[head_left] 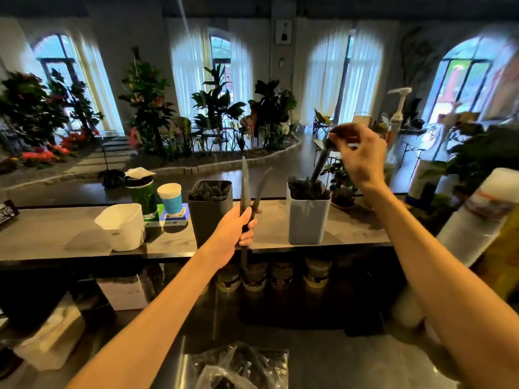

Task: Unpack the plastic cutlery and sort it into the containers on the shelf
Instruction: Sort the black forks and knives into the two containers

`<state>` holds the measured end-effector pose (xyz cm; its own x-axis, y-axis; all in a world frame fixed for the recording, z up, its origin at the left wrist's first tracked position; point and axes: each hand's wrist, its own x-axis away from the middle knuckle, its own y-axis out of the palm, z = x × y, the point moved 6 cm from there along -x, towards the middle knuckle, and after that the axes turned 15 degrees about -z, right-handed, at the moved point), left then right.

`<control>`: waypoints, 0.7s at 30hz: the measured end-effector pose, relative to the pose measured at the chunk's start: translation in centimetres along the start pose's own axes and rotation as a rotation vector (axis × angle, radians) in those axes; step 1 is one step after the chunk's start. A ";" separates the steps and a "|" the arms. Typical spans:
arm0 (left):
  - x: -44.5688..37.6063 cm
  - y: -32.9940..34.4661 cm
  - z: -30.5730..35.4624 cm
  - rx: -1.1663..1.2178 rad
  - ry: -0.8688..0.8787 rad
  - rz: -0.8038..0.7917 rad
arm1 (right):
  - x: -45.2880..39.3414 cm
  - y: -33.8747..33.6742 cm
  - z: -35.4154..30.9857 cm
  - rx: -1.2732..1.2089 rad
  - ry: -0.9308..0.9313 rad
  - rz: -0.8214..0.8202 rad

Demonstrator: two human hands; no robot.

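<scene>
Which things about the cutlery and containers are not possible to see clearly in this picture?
- Head view: type of the piece the right hand lowers into the light container; motion blur, head end inside.
- Pieces the left hand grips: blurred.
- Plastic bag contents: cut off by bottom edge.

I see two dark plastic cutlery pieces (245, 186) standing upright in front of the shelf (56, 237), their tips fanning apart above the dark grey container (210, 217), which already holds dark cutlery. A third dark piece (320, 164) leans tilted, its lower end inside the pale grey container (308, 220) among other dark pieces. An empty white container (122, 227) sits tilted further left, and a clear plastic bag (241, 366) of dark cutlery lies on the counter below.
</scene>
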<state>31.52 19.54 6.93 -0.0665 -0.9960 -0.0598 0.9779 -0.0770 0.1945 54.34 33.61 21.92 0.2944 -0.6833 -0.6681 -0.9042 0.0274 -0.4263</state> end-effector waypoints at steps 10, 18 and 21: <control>-2.6 1.9 2.1 0.103 0.071 -0.126 | 0.1 7.7 9.4 0.372 0.154 -0.436; -2.5 0.3 2.7 -0.016 0.081 -0.178 | -0.3 10.0 1.0 -0.175 0.062 -0.513; -2.6 0.0 3.0 -0.064 0.046 -0.205 | 0.1 12.0 -3.0 -0.359 0.045 -0.762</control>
<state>31.12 22.00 9.99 -0.2578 -0.9565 -0.1366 0.9554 -0.2734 0.1116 42.61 31.64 18.58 0.8579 -0.4498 -0.2482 -0.5094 -0.6815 -0.5254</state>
